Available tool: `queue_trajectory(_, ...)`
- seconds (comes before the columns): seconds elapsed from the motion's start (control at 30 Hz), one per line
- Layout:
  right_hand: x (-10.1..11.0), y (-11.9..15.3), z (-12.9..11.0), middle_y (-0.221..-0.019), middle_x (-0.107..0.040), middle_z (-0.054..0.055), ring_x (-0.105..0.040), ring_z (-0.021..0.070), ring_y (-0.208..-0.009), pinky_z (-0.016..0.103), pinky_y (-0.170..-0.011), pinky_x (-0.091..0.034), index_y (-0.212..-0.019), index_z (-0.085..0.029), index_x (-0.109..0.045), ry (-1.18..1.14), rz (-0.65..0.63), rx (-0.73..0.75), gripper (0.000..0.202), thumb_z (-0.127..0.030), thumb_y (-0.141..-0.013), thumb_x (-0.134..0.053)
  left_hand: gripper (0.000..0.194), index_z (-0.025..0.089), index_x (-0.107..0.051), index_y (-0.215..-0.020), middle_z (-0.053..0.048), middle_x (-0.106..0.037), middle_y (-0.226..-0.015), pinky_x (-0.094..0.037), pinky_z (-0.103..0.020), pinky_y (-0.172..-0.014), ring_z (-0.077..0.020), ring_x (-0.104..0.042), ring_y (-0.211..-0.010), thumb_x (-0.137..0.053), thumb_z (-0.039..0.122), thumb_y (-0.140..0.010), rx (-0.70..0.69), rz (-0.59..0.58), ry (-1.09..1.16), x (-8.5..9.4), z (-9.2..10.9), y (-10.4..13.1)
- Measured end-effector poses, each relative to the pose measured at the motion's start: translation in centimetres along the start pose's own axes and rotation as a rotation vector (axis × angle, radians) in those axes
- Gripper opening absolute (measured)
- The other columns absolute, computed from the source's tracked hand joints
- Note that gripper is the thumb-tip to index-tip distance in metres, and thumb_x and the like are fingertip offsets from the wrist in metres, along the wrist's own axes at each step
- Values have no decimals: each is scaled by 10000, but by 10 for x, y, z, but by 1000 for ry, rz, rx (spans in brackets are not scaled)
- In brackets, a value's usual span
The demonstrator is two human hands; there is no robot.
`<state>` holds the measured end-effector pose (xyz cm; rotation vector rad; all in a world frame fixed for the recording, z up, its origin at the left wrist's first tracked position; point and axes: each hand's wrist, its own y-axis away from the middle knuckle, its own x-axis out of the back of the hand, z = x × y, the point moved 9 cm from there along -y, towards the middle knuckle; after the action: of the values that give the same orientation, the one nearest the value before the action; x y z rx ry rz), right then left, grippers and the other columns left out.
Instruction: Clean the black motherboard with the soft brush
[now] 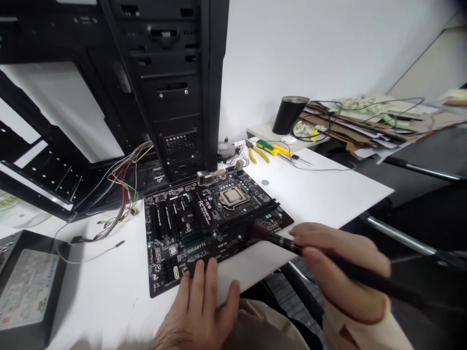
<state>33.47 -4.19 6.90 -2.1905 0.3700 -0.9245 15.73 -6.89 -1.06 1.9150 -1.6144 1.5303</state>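
Observation:
A black motherboard (197, 221) lies flat on the white table, its CPU (233, 196) seated in the socket near the far right part of the board. My left hand (204, 301) rests at the near edge with fingers outstretched, fingertips touching the board's border. In my right hand (343, 267) is a brush with a long dark handle (359, 273), pinched between thumb and fingers. Its bristles (257, 230) reach the board beside the memory slots; they are blurred, so I cannot tell whether they touch it.
An open black computer case (175, 63) stands behind the board, with coloured wires (126, 187) trailing out. A power supply (32, 287) sits at left. Yellow pliers (257, 153), screwdrivers (273, 148), a coin-like disc (265, 182), a heatsink fan (226, 149) and a black tumbler (289, 115) stand beyond.

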Motion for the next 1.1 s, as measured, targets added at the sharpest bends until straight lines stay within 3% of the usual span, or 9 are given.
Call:
queue_trajectory(0.1,-24,-9,-8,-716,-666,38,-621,134,-618,233,-547,-498,-860,-189,-627,-2,-112,62,66,-147,-818,-598,438,216,-460,-1221,-168,-680,-1115,-453,-415,-845,-333,-662,-1007,-616,391,-852,5,-9,-4,-1,0,1)
queue_trajectory(0.2,-36,-16,3,-649,-634,18,-588,113,-581,221,-532,-475,-786,-183,-625,-13,-211,21,83,-154,-839,-568,455,221,-466,-1218,-161,-680,-1119,-445,-410,-854,-330,-659,-1007,-628,390,-828,2,-7,-11,-1,0,1)
queue_trajectory(0.27,-26,-18,14,-576,-591,2,-546,103,-520,224,-493,-437,-682,-187,-594,79,-176,-15,166,-156,-839,-550,479,218,-466,-1223,-165,-677,-1123,-441,-413,-858,-336,-654,-1014,-644,383,-810,-5,-14,-16,-2,1,1)
queue_trajectory(0.37,5,-17,22,-492,-528,-19,-466,95,-440,243,-444,-371,-590,-195,-538,268,16,-69,224,-165,-809,-579,511,213,-461,-1239,-172,-672,-1132,-440,-422,-860,-344,-648,-1023,-657,386,-800,-12,-31,-13,-2,0,1)
queue_trajectory(0.47,15,-17,18,-521,-553,-22,-483,92,-454,237,-453,-384,-624,-199,-548,200,81,-77,190,-155,-804,-588,532,208,-463,-1243,-174,-672,-1130,-442,-416,-855,-341,-651,-1018,-666,389,-785,-18,-36,-2,-2,0,0)
queue_trajectory(0.67,-27,-24,11,-608,-615,-7,-542,85,-534,201,-499,-424,-697,-192,-601,-171,-159,-85,147,-153,-832,-556,498,206,-464,-1238,-182,-673,-1124,-443,-421,-841,-351,-660,-997,-644,372,-805,-32,-37,4,0,0,-1)
queue_trajectory(0.83,-52,-33,29,-459,-425,-48,-340,58,-442,205,-411,-291,-551,-170,-520,-148,-319,-200,291,-231,-836,-523,505,206,-447,-1257,-192,-659,-1150,-443,-421,-851,-352,-649,-1023,-634,364,-814,-30,-55,-11,-3,0,0)
queue_trajectory(0.97,-44,-40,41,-444,-297,-53,-238,65,-451,224,-405,-236,-478,-180,-415,-12,-349,-209,352,-247,-809,-512,506,199,-447,-1264,-198,-663,-1137,-452,-416,-836,-349,-650,-1021,-624,395,-833,-48,-51,-17,-2,1,-1)
queue_trajectory(1.1,-15,-42,63,-429,-272,-43,-240,76,-435,252,-427,-236,-459,-185,-392,281,-295,-243,329,-212,-758,-527,527,189,-434,-1283,-196,-665,-1135,-454,-405,-836,-339,-652,-1025,-625,414,-846,-59,-60,-17,-1,-1,-2)
